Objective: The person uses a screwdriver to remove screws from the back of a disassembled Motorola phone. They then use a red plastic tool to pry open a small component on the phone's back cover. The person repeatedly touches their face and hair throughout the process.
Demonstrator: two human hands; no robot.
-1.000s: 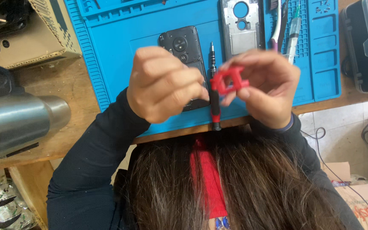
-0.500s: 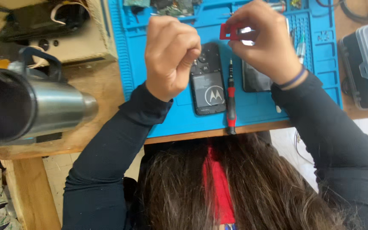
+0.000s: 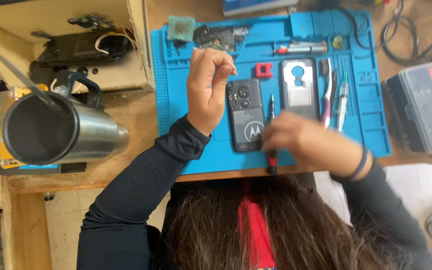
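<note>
— Grip check: what does each hand do?
— Right hand (image 3: 306, 142), blurred, closes around the screwdriver (image 3: 272, 131) beside the opened phone (image 3: 246, 115) on the blue mat (image 3: 176, 95). Left hand (image 3: 208, 87) hovers curled, fingertips pinched; whether it holds anything, I cannot tell.

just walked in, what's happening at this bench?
A person is working on an opened phone lying back-up on a blue repair mat. The right hand, blurred, is on a red-handled screwdriver lying beside the phone. The left hand hovers above the mat, fingers pinched; whether it holds anything is unclear. The removed back cover and a small red block lie on the mat.
</note>
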